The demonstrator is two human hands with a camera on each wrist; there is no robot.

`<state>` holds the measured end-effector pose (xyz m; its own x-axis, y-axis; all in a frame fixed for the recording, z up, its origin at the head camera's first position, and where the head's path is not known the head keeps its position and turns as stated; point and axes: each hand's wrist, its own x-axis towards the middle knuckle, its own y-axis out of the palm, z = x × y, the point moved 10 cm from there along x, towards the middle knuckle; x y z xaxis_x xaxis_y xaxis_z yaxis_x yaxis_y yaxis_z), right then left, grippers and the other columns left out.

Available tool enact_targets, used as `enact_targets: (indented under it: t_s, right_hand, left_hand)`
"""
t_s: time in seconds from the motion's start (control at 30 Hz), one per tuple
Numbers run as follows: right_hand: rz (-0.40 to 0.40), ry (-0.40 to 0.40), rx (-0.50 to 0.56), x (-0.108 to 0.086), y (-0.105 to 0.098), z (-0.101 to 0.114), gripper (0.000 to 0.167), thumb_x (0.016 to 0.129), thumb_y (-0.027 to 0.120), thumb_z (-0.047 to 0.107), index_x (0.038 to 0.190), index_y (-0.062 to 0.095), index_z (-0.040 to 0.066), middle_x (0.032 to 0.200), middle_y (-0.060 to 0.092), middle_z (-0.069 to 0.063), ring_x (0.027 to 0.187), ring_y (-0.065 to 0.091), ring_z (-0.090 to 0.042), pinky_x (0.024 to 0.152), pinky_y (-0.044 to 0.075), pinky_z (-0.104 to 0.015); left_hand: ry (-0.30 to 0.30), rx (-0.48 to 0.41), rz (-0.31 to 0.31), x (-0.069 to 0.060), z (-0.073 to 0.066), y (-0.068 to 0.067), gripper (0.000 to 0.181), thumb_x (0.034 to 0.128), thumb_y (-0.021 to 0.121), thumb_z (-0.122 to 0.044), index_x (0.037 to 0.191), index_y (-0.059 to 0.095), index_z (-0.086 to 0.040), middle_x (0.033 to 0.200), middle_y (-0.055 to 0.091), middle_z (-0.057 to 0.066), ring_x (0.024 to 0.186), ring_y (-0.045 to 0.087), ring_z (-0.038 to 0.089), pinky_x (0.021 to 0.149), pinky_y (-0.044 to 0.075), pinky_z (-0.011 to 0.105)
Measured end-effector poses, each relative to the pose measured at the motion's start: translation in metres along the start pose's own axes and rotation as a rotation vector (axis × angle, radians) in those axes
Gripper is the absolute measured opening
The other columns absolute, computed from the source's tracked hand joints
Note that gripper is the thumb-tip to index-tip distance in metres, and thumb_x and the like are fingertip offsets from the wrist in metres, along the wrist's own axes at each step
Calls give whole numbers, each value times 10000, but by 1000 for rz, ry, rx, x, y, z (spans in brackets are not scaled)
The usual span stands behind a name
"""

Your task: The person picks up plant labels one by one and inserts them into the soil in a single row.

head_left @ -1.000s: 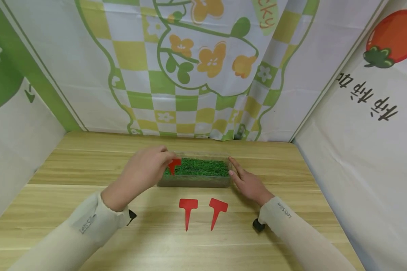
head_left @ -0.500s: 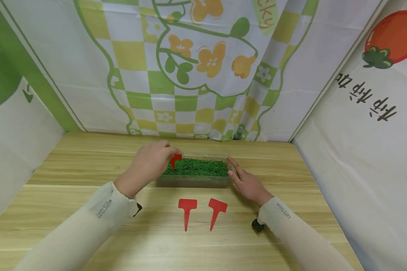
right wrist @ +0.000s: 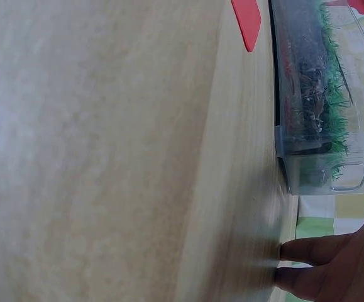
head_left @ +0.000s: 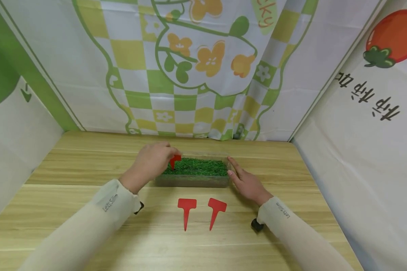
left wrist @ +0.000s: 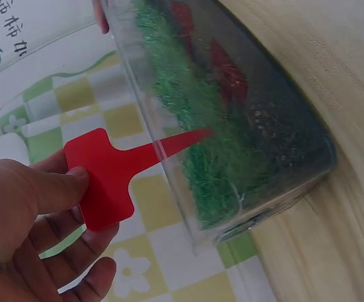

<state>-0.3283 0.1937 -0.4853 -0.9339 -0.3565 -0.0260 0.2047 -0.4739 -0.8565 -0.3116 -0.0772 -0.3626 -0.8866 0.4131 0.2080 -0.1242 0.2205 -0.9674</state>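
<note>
My left hand [head_left: 151, 162] pinches a red T-shaped marker [head_left: 175, 158] by its wide head, above the left end of a clear box [head_left: 193, 182] with green artificial grass [head_left: 203, 167] in it. In the left wrist view the marker [left wrist: 103, 182] has its pointed stem down at the grass [left wrist: 200, 145]. At the box's right end, my right hand [head_left: 250, 185] rests with fingers extended against the wall. Two more red markers, one [head_left: 187, 209] at left and one [head_left: 216, 209] at right, lie flat in front of the box.
A wooden table [head_left: 88, 165] carries the box. Behind it hangs a patterned curtain [head_left: 162, 94] with green and yellow checks. A white printed cloth [head_left: 346, 128] stands along the right side.
Compared with one second ago, my left hand has shifted slightly right and away from me, with the marker still pinched. My right hand has stayed at the box's right end.
</note>
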Motion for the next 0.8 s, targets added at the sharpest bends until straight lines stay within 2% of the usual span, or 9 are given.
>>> enact_targets:
  t_s: [0.13,0.37,0.8]
  right_hand:
    - [0,-6,2,0,0,1,616,1022,202,669,1586,43,480,1622,306,-15,1341,509,-386,1077,409,-587]
    - [2,-2,-10,-1,-1,3,601,1026,197,662,1577,22,500,1624,302,-18,1347,500,-392,1085,402,-586]
    - [-3,2,-12,-3,-3,8,611,1035,204,643,1594,40,458,1627,288,-10,1358,489,-383,1089,404,-576]
  left_hand:
    - [-11,2,21,1,2,5,342,937,669,-28,1198,752,-233,943,676,23,784,644,204,656,545,357]
    - [-27,17,64,1,4,14,323,947,664,-50,1207,750,-221,931,666,27,742,638,201,622,529,339]
    - [-38,17,67,3,7,20,340,935,646,-20,1193,757,-211,970,683,32,817,673,240,634,526,364]
